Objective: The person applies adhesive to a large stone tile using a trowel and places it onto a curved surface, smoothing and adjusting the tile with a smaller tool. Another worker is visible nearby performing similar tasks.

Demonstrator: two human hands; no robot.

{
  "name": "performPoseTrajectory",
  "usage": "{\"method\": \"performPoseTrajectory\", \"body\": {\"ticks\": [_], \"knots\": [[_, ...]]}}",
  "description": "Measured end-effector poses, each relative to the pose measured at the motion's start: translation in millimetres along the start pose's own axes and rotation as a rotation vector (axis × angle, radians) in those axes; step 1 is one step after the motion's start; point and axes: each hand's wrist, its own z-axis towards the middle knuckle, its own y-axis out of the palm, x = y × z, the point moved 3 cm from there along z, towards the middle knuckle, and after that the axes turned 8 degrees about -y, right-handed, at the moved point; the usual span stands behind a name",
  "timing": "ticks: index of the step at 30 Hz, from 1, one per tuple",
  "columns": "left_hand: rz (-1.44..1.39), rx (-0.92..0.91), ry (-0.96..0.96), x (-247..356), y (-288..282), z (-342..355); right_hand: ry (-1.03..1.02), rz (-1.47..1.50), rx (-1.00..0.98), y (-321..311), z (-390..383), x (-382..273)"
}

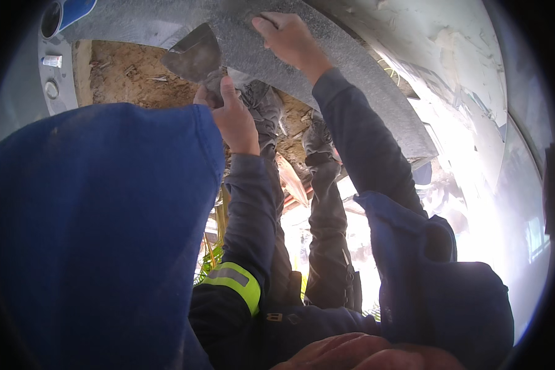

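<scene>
My left hand (pixel 237 126) is wrapped round the dark handle of a broad putty knife (pixel 195 55), with the thumb laid along it. The wide, smeared blade points up and away to the left. Farther up and to the right, my right hand (pixel 290 42) is closed just over a grey speckled panel (pixel 345 68). Its thumb and fingers are pressed together; whatever they hold, if anything, does not show. I cannot tell whether the fingertips touch the panel.
Beyond the panel on the right rises a pale, patchy curved surface (pixel 431 37). At far left are a blue can (pixel 77 9), a small white tube (pixel 52 60) and a round cap (pixel 52 90). Bare soil (pixel 129 74) with debris lies below. Blue cloth (pixel 105 203) blocks the left side.
</scene>
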Motion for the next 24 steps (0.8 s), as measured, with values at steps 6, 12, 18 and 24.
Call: {"method": "performPoseTrajectory", "body": {"ticks": [6,12,18,24], "knots": [[0.0,0.033,-0.071,4,-8,5,0.151,0.067,0.074,-21,-59,5],[0.049,-0.004,-0.017,9,-5,12,0.061,-0.277,0.178,-128,-95,23],[-0.122,-0.003,-0.05,15,-1,11,0.293,-0.039,0.067,-195,-71,13],[-0.008,-0.025,-0.073,8,4,10,0.319,-0.219,0.161,-177,-129,-7]]}}
